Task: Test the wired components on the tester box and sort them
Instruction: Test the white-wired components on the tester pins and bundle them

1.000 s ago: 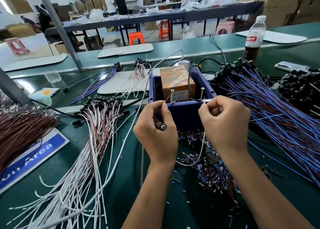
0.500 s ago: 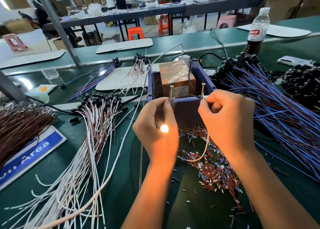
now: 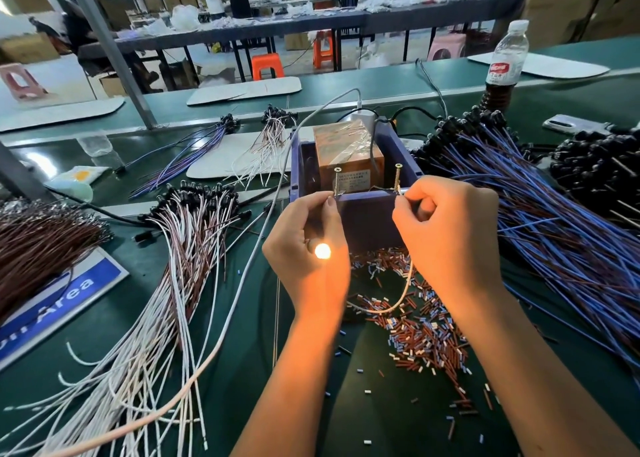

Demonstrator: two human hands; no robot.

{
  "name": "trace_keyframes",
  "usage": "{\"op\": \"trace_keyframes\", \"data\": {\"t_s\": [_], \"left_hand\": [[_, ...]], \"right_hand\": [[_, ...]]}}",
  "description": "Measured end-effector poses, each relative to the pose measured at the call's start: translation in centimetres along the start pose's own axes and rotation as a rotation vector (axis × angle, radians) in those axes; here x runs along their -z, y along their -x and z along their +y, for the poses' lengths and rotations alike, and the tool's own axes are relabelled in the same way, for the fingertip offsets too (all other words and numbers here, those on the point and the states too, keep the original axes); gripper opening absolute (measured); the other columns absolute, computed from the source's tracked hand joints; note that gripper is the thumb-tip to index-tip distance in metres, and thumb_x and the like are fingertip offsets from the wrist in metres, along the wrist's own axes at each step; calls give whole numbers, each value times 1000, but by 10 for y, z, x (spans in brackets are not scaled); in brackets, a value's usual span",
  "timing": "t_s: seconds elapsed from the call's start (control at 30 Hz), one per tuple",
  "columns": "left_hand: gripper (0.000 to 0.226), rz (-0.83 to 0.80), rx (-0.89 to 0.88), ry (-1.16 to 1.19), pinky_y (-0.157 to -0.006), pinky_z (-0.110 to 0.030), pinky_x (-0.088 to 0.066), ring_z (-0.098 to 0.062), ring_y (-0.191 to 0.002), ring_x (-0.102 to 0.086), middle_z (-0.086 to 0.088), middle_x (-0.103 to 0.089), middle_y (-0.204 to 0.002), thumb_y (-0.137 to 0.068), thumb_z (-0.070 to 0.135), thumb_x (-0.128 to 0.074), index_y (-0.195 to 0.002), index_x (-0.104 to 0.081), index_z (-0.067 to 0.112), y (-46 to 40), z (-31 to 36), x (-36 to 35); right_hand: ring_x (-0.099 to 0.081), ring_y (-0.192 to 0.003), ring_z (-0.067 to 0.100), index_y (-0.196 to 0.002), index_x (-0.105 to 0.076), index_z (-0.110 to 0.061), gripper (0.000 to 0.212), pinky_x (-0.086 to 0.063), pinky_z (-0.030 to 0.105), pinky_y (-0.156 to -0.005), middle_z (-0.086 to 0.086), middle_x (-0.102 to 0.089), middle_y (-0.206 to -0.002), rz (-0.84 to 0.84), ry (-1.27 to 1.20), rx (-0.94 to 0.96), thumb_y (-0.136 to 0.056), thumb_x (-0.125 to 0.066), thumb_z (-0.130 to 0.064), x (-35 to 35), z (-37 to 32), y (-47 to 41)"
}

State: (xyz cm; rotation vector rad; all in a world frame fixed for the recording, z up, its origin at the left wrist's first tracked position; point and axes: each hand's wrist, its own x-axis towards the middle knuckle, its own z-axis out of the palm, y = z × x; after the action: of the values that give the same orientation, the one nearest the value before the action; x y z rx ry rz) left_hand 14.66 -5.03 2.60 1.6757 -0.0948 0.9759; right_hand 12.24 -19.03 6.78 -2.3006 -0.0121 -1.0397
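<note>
Both hands pinch wire ends against the tester box (image 3: 367, 214) screws: left hand (image 3: 308, 248) cradling the glowing lamp (image 3: 322, 251), right hand (image 3: 446, 231) curled.

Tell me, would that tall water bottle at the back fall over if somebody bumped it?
Probably, yes. The bottle stands upright, tall and narrow, so a bump near its cap would likely tip it. Only dark liquid low down seems to fill it, which may steady it a little. On its side, its round body would likely roll across the green table.
</note>
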Motion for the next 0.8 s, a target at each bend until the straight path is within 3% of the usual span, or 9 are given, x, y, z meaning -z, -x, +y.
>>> {"op": "trace_keyframes", "data": {"t_s": [0.1, 0.23, 0.37, 0.53, 0.67, 0.8], "left_hand": [[9, 1, 0, -1, -62, -11, -42, -4, -69, -63, 11, -70, -76, -93, 15, -69, -89, -76, 18, 0, 0, 0], [10, 10, -27, 1, -56, -31, -49, -13, -68, -63, 10, -70, -77, -95, 14, -68, -91, -76, 16, 2, -2, 0], [11, 25, -10, 15, -56, -32, -47, -11, -64, -59, 11, -67, -73, -95, 18, -69, -86, -75, 21, 3, -1, 5], [13, 15, -116, 63, -51, -34, -36, -23, -54, -50, 2, -65, -68, -97, 17, -67, -86, -74, 19, 12, 16, 12], [14, -139, -21, 171, -52, -25, -37, -17, -54, -53, 5, -66, -68, -96, 17, -69, -85, -74, 23, 26, 53, -16], [15, -462, 226, 225, -64, -30, -56, -16, -69, -70, 4, -74, -72, -92, 18, -72, -80, -76, 24, 46, 95, -73]], "right_hand": [[-43, -42, -2, -68, -69, -8, 25, -31, 10, -48, -13, -44, -51, -2, 1, 15, -92, -72, -10, -1, 2, 0], [-48, -43, 8, -62, -64, -12, 28, -33, 11, -49, -16, -41, -46, -18, -31, 22, -89, -72, -9, -2, 5, -1], [-46, -42, 1, -68, -73, -12, 21, -34, 10, -50, -15, -45, -48, -4, -46, 32, -89, -75, -12, 1, 9, 0], [-58, -55, 12, -70, -75, -16, 20, -36, 10, -55, -9, -59, -53, 3, -75, 18, -90, -77, -15, 22, 21, 5], [-62, -61, 12, -70, -75, -17, 20, -40, 12, -56, -10, -63, -56, 28, -74, -52, -90, -78, -17, 58, 45, 4], [-62, -61, 4, -72, -76, -19, 18, -38, 9, -57, -15, -64, -59, 95, -44, -147, -90, -78, -22, 106, 80, 3]]}}
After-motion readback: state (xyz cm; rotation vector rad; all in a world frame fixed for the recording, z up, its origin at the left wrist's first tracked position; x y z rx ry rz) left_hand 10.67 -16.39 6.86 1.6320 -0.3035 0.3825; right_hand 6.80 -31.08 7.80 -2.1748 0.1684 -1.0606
